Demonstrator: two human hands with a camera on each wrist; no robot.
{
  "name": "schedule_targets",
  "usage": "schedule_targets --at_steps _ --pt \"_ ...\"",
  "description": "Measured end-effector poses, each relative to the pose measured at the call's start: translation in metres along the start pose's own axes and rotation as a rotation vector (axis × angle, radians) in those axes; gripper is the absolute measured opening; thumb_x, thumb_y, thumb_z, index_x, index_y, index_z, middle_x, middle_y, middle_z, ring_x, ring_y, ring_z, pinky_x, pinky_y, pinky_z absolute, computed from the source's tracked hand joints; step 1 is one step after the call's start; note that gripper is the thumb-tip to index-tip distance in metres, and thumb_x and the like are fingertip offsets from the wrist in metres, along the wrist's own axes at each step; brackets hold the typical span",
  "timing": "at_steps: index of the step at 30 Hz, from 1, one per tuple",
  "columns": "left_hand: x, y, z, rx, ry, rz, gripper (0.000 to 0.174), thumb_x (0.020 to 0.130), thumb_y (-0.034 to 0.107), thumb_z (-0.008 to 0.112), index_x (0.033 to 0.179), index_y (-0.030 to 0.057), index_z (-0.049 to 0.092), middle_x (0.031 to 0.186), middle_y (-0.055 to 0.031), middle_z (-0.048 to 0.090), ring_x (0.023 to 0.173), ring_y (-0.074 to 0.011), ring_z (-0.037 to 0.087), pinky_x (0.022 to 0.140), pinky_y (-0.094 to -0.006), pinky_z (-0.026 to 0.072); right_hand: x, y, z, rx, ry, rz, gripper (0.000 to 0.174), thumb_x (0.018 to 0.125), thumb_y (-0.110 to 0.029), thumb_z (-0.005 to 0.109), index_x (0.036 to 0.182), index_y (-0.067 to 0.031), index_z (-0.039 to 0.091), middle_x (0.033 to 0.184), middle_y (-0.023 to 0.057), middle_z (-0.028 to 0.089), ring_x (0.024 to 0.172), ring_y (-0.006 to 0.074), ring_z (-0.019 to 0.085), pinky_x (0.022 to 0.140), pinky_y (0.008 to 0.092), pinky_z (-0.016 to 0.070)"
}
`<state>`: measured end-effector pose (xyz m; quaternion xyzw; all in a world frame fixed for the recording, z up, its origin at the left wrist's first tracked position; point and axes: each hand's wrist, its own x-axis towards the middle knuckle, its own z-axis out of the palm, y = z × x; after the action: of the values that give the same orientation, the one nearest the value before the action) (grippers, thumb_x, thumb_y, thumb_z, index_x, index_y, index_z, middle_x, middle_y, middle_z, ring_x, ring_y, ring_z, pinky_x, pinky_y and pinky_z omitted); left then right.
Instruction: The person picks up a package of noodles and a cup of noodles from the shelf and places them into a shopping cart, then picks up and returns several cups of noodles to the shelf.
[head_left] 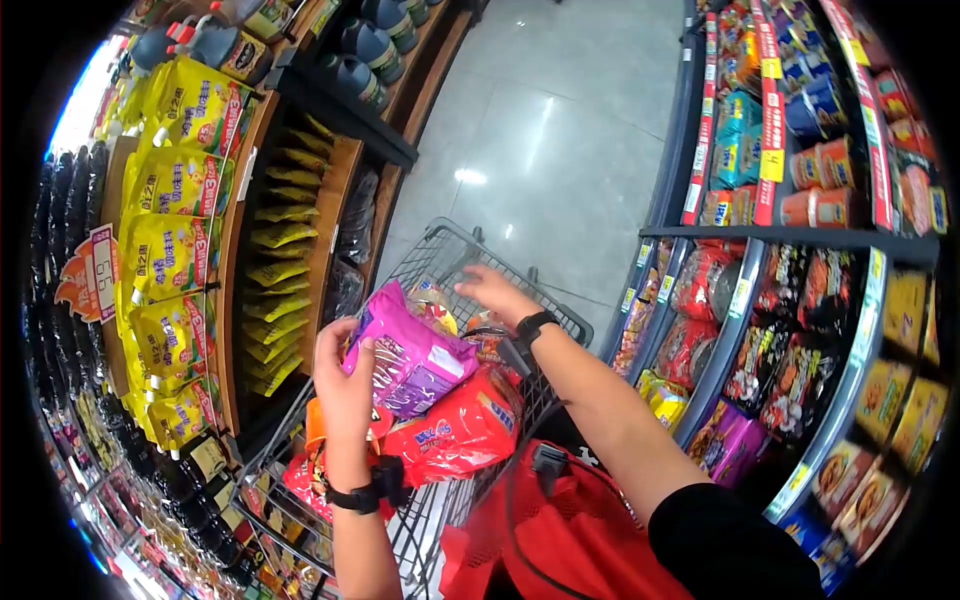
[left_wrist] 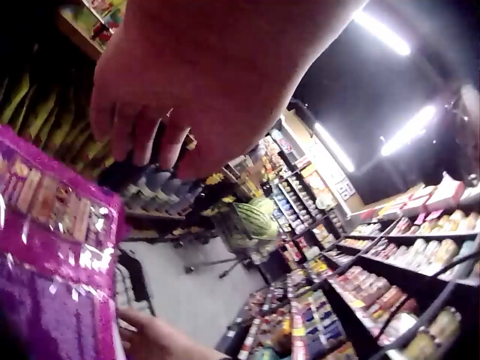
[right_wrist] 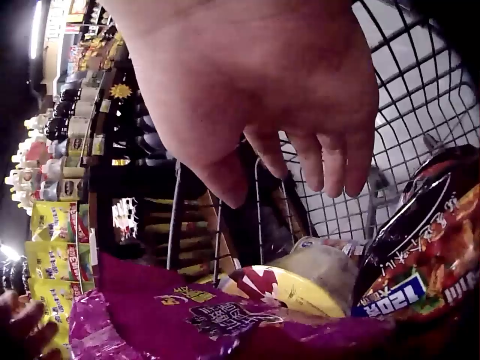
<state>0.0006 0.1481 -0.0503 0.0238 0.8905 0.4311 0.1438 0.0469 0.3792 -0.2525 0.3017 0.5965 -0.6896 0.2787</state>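
Note:
My left hand (head_left: 345,385) is beside the left edge of a purple snack bag (head_left: 412,350), its thumb overlapping the bag in the head view. In the left wrist view the fingers (left_wrist: 142,139) hang slightly bent, apart from the bag's shiny front. The purple bag lies on top of a red bag (head_left: 460,425) in a wire shopping cart (head_left: 585,330). Over the cart's far end is my right hand (head_left: 497,292), fingers loosely extended and holding nothing. Below it sit a round tub with a yellow rim (right_wrist: 300,289) and a dark-and-red noodle packet (right_wrist: 427,247).
Shelves with yellow seasoning pouches (head_left: 175,250) run close along the left. On the right stand shelves of packaged noodles (head_left: 800,330). A grey tiled floor (head_left: 560,120) stretches ahead between them. A red bag-like fabric (head_left: 580,530) is at the cart's near end.

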Motion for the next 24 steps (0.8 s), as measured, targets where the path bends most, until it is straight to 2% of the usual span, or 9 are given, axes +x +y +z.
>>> schedule_targets --at_steps 3,7,11,12,15,16,22,23,24 --pt "0.003 -0.026 -0.016 0.443 -0.061 -0.082 0.047 0.089 0.023 0.075 0.124 -0.0022 0.059 0.119 -0.0163 0.060 0.113 -0.0258 0.058 0.099 -0.0356 0.0455 0.028 0.015 0.024 0.064 -0.183 -0.064 0.063 0.088 -0.032 0.073 0.138 0.0011 0.054 0.124 0.0196 0.066 0.119 0.0253 0.060 0.097 0.0354 0.0486" --pt "-0.022 -0.109 -0.016 -0.086 -0.026 -0.355 0.067 0.085 0.023 0.080 0.139 -0.0011 0.048 0.124 -0.0165 0.060 0.111 -0.0250 0.060 0.099 -0.0361 0.0474 -0.018 -0.037 0.043 -0.083 -0.330 -0.275 0.059 0.098 -0.039 0.061 0.141 0.0007 0.052 0.131 0.0151 0.064 0.121 0.0234 0.058 0.105 0.0338 0.0425" --pt "-0.037 -0.118 -0.004 -0.203 0.067 -0.366 0.071 0.087 0.015 0.077 0.146 0.0004 0.040 0.135 -0.0159 0.053 0.120 -0.0209 0.055 0.103 -0.0345 0.0455 -0.048 -0.042 0.055 -0.150 -0.432 -0.262 0.086 0.098 -0.061 0.052 0.152 0.0024 0.033 0.160 0.0328 0.021 0.152 0.0409 0.016 0.123 0.0415 0.0180" --pt "-0.039 -0.114 0.002 -0.220 0.073 -0.339 0.072 0.088 0.013 0.076 0.148 0.0007 0.038 0.137 -0.0160 0.051 0.123 -0.0206 0.053 0.103 -0.0346 0.0451 -0.056 -0.043 0.061 -0.279 -0.441 -0.304 0.088 0.100 -0.059 0.049 0.156 0.0043 0.023 0.164 0.0287 0.014 0.154 0.0355 0.011 0.123 0.0397 0.0151" --pt "-0.048 -0.116 -0.004 -0.230 0.066 -0.307 0.072 0.093 0.004 0.069 0.153 0.0027 0.029 0.146 -0.0162 0.043 0.131 -0.0205 0.047 0.104 -0.0342 0.0448 -0.096 -0.067 0.082 -0.631 -0.331 -0.417 0.096 0.093 -0.049 0.066 0.155 0.0063 0.019 0.160 0.0358 0.013 0.152 0.0431 0.015 0.123 0.0393 0.0207" --pt "-0.056 -0.110 -0.009 -0.284 0.087 -0.292 0.072 0.093 0.002 0.067 0.153 0.0030 0.029 0.147 -0.0161 0.042 0.131 -0.0206 0.048 0.103 -0.0338 0.0456 -0.099 -0.068 0.091 -0.715 -0.239 -0.537 0.094 0.089 -0.040 0.071 0.154 0.0060 0.022 0.159 0.0353 0.016 0.146 0.0462 0.028 0.119 0.0413 0.0309" --pt "-0.108 -0.004 -0.058 -0.447 0.285 -0.483 0.070 0.095 -0.004 0.059 0.156 0.0038 0.026 0.149 -0.0142 0.044 0.122 -0.0217 0.057 0.096 -0.0319 0.0524 -0.163 -0.132 0.127 -0.746 -0.316 -0.487 0.075 0.093 -0.032 0.065 0.154 -0.0071 0.030 0.157 0.0270 0.031 0.117 0.0466 0.059 0.100 0.0510 0.0494" --pt "-0.124 -0.024 -0.066 -0.288 0.357 -0.383 0.065 0.097 0.002 0.060 0.155 0.0077 0.032 0.138 -0.0085 0.055 0.108 -0.0140 0.062 0.073 -0.0197 0.0531 -0.166 -0.141 0.131 -0.773 -0.361 -0.445 0.073 0.093 -0.032 0.064 0.154 -0.0083 0.031 0.157 0.0261 0.033 0.115 0.0465 0.061 0.099 0.0518 0.0503" --pt "-0.134 -0.026 -0.079 -0.254 0.363 -0.382 0.064 0.097 0.002 0.060 0.155 0.0066 0.033 0.137 -0.0090 0.056 0.108 -0.0138 0.062 0.073 -0.0196 0.0529 -0.171 -0.131 0.141 -0.787 -0.303 -0.581 0.071 0.094 -0.033 0.063 0.153 -0.0088 0.033 0.157 0.0238 0.035 0.107 0.0448 0.065 0.090 0.0522 0.0546"
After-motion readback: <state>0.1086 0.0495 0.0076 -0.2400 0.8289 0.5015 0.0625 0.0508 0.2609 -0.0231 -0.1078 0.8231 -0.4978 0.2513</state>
